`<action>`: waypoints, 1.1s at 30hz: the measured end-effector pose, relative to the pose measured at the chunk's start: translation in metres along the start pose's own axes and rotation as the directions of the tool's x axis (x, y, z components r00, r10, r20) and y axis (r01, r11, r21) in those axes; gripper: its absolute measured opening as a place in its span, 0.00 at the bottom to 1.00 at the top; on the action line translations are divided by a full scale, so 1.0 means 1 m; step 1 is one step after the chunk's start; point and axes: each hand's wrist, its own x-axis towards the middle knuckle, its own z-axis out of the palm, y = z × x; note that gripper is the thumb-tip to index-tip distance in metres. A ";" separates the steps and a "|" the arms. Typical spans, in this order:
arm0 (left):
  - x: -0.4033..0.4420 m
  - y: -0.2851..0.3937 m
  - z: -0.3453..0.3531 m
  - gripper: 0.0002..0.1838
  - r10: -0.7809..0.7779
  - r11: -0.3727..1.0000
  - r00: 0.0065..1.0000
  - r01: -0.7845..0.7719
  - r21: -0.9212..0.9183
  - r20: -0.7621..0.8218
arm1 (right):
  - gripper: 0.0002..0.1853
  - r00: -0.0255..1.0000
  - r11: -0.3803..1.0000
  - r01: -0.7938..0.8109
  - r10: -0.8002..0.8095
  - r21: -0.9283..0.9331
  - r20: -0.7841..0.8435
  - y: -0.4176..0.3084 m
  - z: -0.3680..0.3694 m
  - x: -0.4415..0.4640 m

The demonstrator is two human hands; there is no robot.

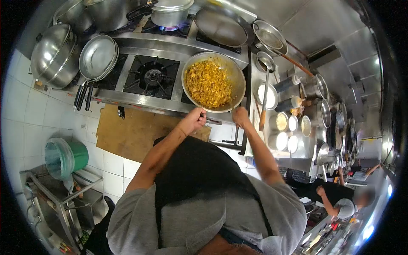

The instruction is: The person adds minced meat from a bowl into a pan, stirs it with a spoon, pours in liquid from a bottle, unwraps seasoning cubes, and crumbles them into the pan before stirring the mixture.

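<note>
A wide metal pan [239, 76] sits on the right front burner of the stove, filled with chopped yellow-brown food [208, 84]. My left hand [194, 120] is closed at the stove's front edge, just below the near rim of the pan; a small dark bit shows at its fingertips. Beside the pan's lower right rim, my right hand [241, 117] is curled into a fist. What either hand grips is hidden, and I cannot tell whether they touch the pan.
Left of the pan is a bare burner [153, 77], then stacked frying pans [97, 57]. A lidded pot [171, 12] stands over a blue flame behind. A ladle [265, 93] and several bowls line the right counter. A green bucket [76, 155] is lower left; a co-worker [340, 195] stands right.
</note>
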 end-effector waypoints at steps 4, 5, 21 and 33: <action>0.003 0.003 0.001 0.07 -0.104 0.993 0.995 0.104 -0.048 0.000 | 0.17 0.914 0.491 -0.405 0.188 0.772 0.360 -0.014 0.010 0.023; 0.007 0.004 0.001 0.07 -0.112 0.993 0.994 0.112 -0.043 -0.004 | 0.14 0.963 0.793 -0.265 0.190 0.548 0.191 -0.015 0.019 0.024; -0.030 -0.028 0.008 0.10 -0.173 0.983 0.984 0.175 -0.059 0.036 | 0.13 0.991 0.970 0.097 -0.072 -0.224 0.117 -0.029 -0.058 -0.117; -0.014 -0.030 -0.009 0.11 -0.055 0.998 0.998 0.056 -0.008 0.022 | 0.17 0.986 0.965 0.157 -0.167 -0.212 -0.027 -0.011 -0.004 -0.092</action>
